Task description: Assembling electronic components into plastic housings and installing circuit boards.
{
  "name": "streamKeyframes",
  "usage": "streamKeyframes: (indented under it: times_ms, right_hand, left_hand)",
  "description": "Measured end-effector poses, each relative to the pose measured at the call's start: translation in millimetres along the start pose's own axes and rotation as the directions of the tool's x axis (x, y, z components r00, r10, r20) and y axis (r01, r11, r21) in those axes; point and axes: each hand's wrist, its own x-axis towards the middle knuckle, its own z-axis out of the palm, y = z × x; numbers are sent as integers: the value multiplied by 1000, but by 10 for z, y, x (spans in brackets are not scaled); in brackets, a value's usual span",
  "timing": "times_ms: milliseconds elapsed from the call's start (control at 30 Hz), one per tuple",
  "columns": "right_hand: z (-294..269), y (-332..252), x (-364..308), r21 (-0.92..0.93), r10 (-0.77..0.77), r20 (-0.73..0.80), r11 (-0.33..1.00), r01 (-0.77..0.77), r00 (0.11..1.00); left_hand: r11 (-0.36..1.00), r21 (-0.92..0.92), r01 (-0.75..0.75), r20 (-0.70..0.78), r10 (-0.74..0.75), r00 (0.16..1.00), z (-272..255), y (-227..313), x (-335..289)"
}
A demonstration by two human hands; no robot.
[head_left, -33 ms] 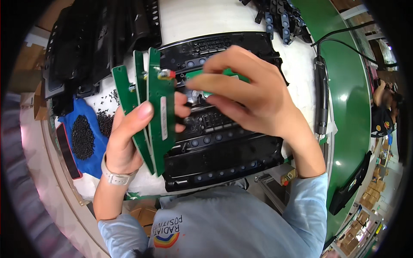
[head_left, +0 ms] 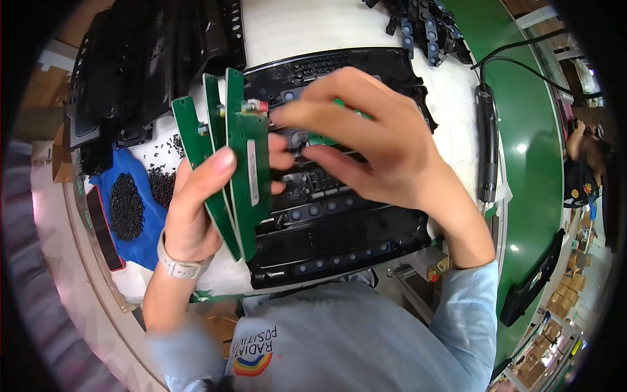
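My left hand (head_left: pixel 196 202) grips several long green circuit boards (head_left: pixel 253 225), fanned out and held upright, with the thumb across their faces. The front board carries a white label strip and, near its upper end, a small connector (head_left: pixel 255 106) in red and white. Close to that connector are the fingertips of my right hand (head_left: pixel 379 137), slightly blurred. Its thumb and fingers are apart, with nothing visible between them. Behind it lie black plastic housings (head_left: pixel 339 243) in a row, and another green board (head_left: pixel 320 140) shows in one of them, partly covered by the hand.
Small black parts (head_left: pixel 126 208) are heaped on a blue cloth (head_left: pixel 147 245) at left. Large black panels (head_left: pixel 134 72) stack at the far left, dark brackets (head_left: pixel 431 29) at the far right. A black cylindrical tool (head_left: pixel 486 144) with a cable lies along the table's right side.
My right hand has shifted a little left, closer to the connector on the front board. The boards in my left hand have moved slightly right and up.
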Motion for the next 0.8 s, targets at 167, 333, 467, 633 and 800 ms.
streamKeyframes:
  times_ms: [167,333,467,633,800]
  right_hand:
    - [106,-149,34,480,435,326,689,-543,840]
    - [136,-184,134,513,429,361,650,-560,828]
    - [158,-92,91,601,466,242,617,-508,851]
    - [-75,-22,-80,680,621,164,492,-544,767]
    - [-321,69,-359,211,340,181,903,-374,923]
  left_hand:
    - [975,-61,-214,-119,206,971,142,-103,68]
    - [905,275,-324,-167,377,911,259,-40,108]
    - [942,134,-307,-149,325,934,170,-30,67]
    - [927,151,-342,-246,371,896,131,-124,40]
    - [889,202,-411,-248,453,857,-144,-222,-127]
